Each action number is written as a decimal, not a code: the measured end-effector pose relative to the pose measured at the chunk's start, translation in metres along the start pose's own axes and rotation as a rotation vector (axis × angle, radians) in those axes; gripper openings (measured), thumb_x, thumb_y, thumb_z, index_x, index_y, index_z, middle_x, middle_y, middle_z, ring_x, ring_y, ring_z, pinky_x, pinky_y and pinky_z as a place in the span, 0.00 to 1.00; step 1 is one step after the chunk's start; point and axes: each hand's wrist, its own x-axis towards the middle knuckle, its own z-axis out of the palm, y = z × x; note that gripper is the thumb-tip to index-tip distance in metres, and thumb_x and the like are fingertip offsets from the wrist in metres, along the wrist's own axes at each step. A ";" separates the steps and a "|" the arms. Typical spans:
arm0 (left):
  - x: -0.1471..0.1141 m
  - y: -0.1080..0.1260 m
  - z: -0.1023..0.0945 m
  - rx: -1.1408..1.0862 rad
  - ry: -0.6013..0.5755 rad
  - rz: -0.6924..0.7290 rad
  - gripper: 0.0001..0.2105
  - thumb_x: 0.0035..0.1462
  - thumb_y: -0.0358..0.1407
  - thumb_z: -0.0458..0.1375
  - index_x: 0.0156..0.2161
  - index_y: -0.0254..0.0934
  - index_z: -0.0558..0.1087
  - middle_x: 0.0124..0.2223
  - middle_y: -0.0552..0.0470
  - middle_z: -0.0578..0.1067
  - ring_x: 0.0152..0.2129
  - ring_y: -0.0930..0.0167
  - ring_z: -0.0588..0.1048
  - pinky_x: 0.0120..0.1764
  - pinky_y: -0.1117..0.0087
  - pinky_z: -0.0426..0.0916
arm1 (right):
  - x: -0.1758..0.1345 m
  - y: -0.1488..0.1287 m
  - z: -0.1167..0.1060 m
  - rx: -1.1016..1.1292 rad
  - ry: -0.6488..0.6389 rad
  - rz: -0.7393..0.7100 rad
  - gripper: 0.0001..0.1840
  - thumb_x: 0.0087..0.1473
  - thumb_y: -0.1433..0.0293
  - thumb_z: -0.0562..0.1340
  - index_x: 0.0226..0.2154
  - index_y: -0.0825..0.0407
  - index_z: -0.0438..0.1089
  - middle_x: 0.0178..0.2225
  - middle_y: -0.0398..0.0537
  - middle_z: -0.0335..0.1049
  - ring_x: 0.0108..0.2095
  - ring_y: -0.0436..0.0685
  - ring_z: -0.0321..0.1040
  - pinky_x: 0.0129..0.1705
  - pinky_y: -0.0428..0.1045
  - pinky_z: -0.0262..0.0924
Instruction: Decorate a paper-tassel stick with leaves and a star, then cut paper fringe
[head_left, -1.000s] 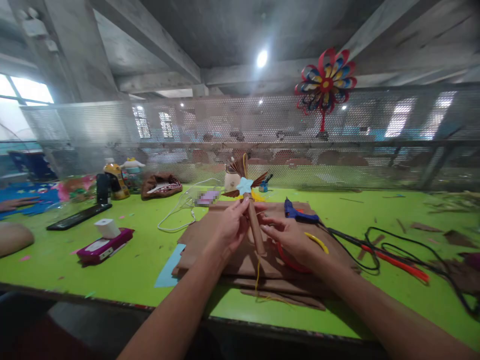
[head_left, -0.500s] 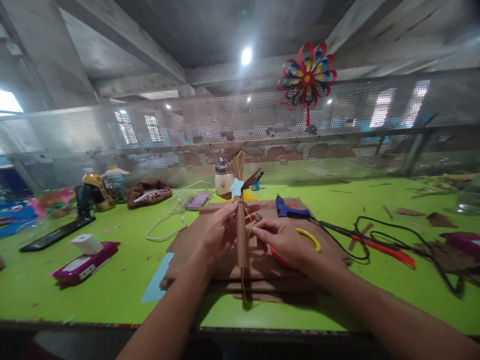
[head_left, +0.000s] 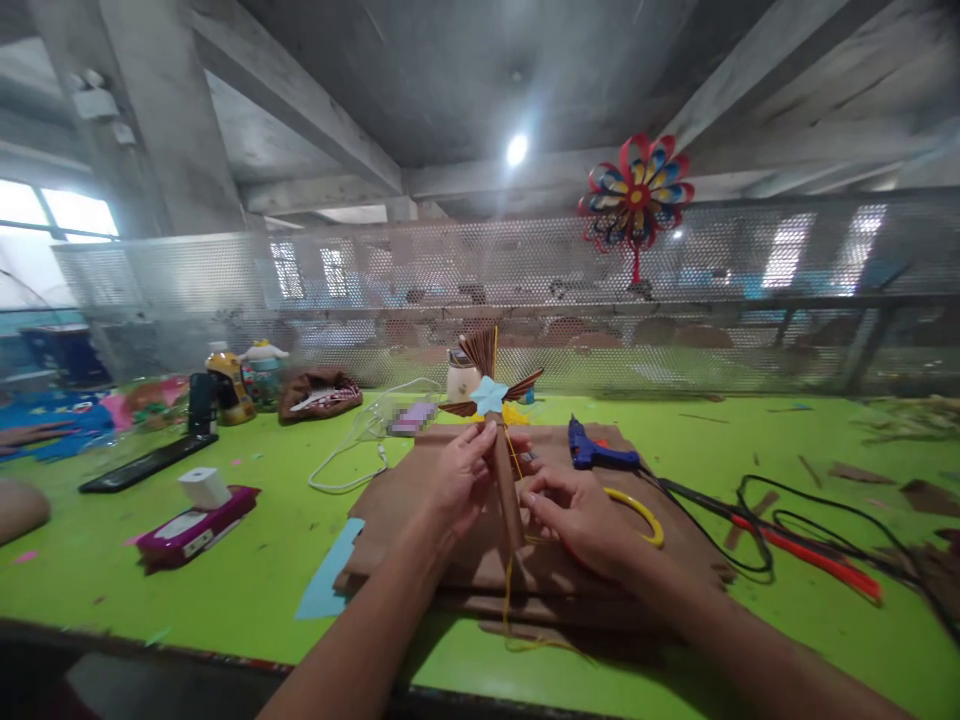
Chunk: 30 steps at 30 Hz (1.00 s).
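My left hand [head_left: 459,485] grips a rolled brown paper tube [head_left: 508,495] near its upper end, thumb on top. A light blue star [head_left: 490,395] sits on the tube's top, in front of brown pleated paper fans [head_left: 478,352] that spread upward and to both sides. Yellow string [head_left: 508,605] runs along the tube and trails from its lower end onto the table. Just right of the tube, my right hand [head_left: 574,510] is closed in a pinch on the string; its fingertips partly hide the hold. Both hands are over a stack of brown paper [head_left: 409,490].
A blue glue gun [head_left: 600,452] and a yellow loop handle [head_left: 637,512] lie on the stack. Right of it are a red-handled tool [head_left: 814,560] and black cable. At left stand a purple power strip [head_left: 196,530] and a phone [head_left: 201,405]; another person's hand [head_left: 34,436] rests farther left.
The camera view has shifted, so everything sits lower and farther right. The tube now leans, its lower end swung to the right. Both hands keep their hold.
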 end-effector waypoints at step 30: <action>0.000 -0.001 0.000 -0.160 0.178 0.042 0.02 0.54 0.27 0.55 0.34 0.31 0.69 0.26 0.53 0.71 0.22 0.75 0.73 0.28 0.75 0.71 | -0.007 0.017 0.004 0.366 -0.443 0.349 0.09 0.38 0.68 0.68 0.23 0.59 0.74 0.18 0.42 0.64 0.17 0.44 0.53 0.21 0.43 0.47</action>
